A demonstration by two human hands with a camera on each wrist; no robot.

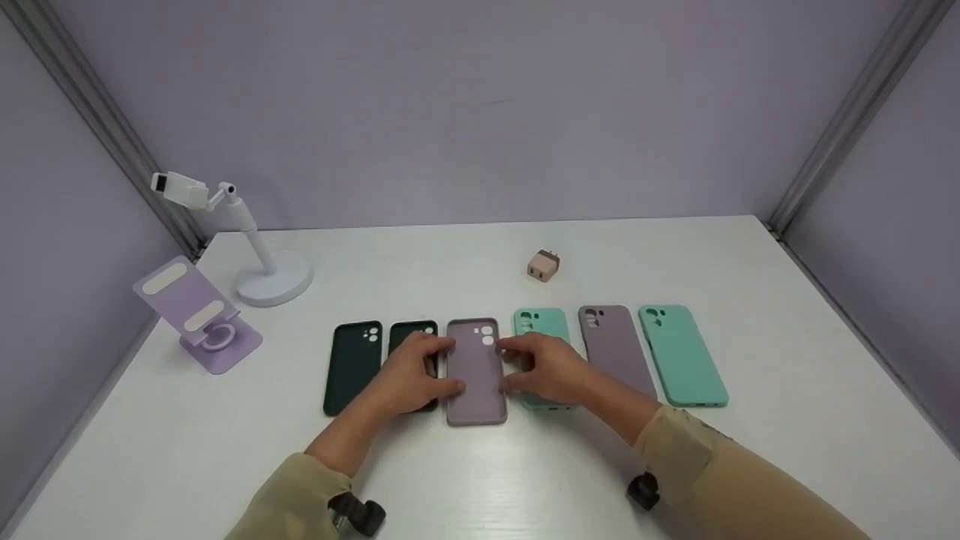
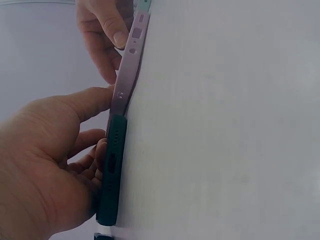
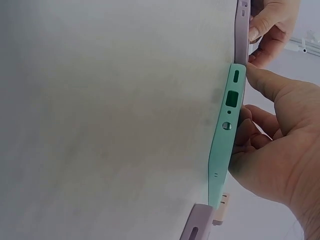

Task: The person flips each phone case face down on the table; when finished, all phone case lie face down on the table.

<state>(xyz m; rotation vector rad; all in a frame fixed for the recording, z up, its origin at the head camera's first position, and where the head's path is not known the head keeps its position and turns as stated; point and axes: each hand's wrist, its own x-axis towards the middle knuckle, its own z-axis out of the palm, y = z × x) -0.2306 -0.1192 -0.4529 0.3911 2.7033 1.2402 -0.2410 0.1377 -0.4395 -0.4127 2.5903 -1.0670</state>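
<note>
A mauve phone case [image 1: 477, 375] lies in the middle of a row of cases, camera cutouts at its far right corner. My left hand [image 1: 409, 375] holds its left edge with thumb and index finger, the thumb overlapping the rim. On the opposite edge, thumb and index finger of my right hand [image 1: 551, 367] grip it likewise. Under the left hand sits a dark green case [image 2: 114, 170], partly hidden. The right hand covers part of a mint green case [image 3: 222, 145]. In the left wrist view, the mauve case [image 2: 131, 65] stands edge-on between both hands.
Another dark green case [image 1: 352, 367] ends the row at left; a second mauve case [image 1: 616, 345] and a mint case [image 1: 686, 360] continue it rightward. Behind stands a pink plug adapter [image 1: 543, 266]. A white stand [image 1: 275, 281] and a purple phone stand [image 1: 191, 307] occupy the left side.
</note>
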